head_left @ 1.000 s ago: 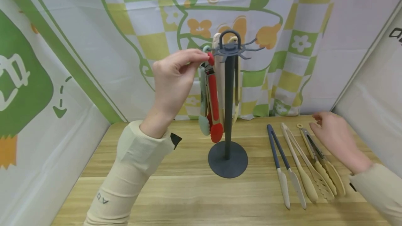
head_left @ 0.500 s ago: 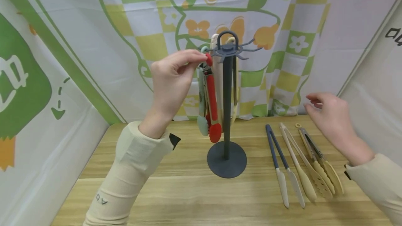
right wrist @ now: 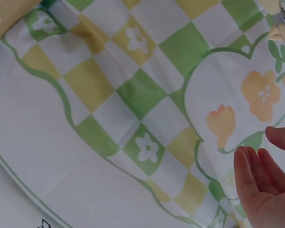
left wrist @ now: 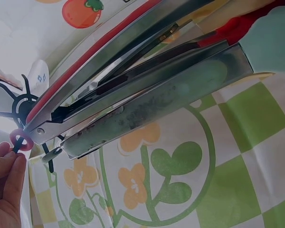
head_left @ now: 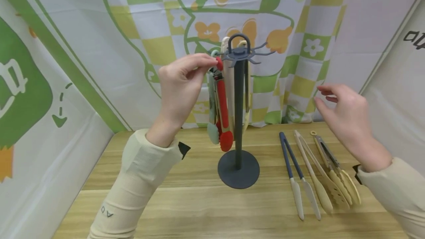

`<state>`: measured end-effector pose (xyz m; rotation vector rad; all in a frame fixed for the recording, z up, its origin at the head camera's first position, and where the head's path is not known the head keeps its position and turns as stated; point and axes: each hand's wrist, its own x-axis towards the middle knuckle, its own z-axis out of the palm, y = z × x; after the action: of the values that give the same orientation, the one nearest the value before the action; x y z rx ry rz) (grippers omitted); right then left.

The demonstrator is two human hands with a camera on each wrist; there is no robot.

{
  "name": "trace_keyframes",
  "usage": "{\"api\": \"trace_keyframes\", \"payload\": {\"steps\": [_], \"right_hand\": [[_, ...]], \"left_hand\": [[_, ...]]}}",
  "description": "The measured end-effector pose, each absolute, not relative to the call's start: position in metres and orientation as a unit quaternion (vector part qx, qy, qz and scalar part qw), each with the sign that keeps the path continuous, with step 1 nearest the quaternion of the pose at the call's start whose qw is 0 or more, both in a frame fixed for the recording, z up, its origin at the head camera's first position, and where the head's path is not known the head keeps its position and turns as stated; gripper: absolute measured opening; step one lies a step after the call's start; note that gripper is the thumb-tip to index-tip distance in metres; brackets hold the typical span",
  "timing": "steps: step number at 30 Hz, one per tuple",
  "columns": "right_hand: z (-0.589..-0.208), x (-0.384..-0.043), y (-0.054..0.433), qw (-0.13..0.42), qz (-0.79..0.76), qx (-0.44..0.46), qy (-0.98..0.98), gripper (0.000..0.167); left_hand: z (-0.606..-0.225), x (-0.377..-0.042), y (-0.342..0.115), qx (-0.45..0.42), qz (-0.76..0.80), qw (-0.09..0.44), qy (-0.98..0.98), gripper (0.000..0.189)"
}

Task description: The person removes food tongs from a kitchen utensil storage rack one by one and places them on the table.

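Note:
My left hand [head_left: 180, 84] pinches at the red ring atop the red tongs [head_left: 224, 102], which hang from a hook of the dark stand [head_left: 238, 121]. In the left wrist view the red ring [left wrist: 22, 140] encircles a hook, and thumb and finger meet at that hook's tip. Pale green tongs [head_left: 213, 132] hang close beside the red ones. My right hand [head_left: 352, 121] is raised above the tabletop's right side, fingers loosely bent and apart from the thumb. Nothing lies between those fingers in the right wrist view, where the hand [right wrist: 268, 194] shows against the curtain.
Cream tongs [head_left: 228, 84] and yellow-edged tongs [head_left: 247, 84] hang behind the pole. On the wooden table [head_left: 186, 209], right of the stand, lie blue-handled tongs [head_left: 292, 172], beige tongs [head_left: 313, 172] and yellow-and-metal tongs [head_left: 333, 169]. A patterned curtain [head_left: 199, 3] hangs behind.
My right hand has risen and moved slightly left, away from the yellow-and-metal tongs on the table. The left hand stays at the red tongs' ring. The view has shifted slightly.

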<state>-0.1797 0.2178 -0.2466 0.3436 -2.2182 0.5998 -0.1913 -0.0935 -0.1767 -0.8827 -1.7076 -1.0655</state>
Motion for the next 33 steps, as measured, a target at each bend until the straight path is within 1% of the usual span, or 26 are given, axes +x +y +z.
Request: {"api": "trace_keyframes", "payload": {"steps": [12,33], "right_hand": [[-0.229,-0.18,0.195,0.471,0.282,0.201,-0.811,0.02],[-0.199,-0.184,0.174,0.502,0.319,0.262,-0.76,0.021]], "left_hand": [[-0.177,-0.192,-0.094,-0.361,-0.437,0.452,-0.689,0.01],[-0.176,-0.192,-0.094,-0.361,-0.43,0.456,-0.691,0.011]]}}
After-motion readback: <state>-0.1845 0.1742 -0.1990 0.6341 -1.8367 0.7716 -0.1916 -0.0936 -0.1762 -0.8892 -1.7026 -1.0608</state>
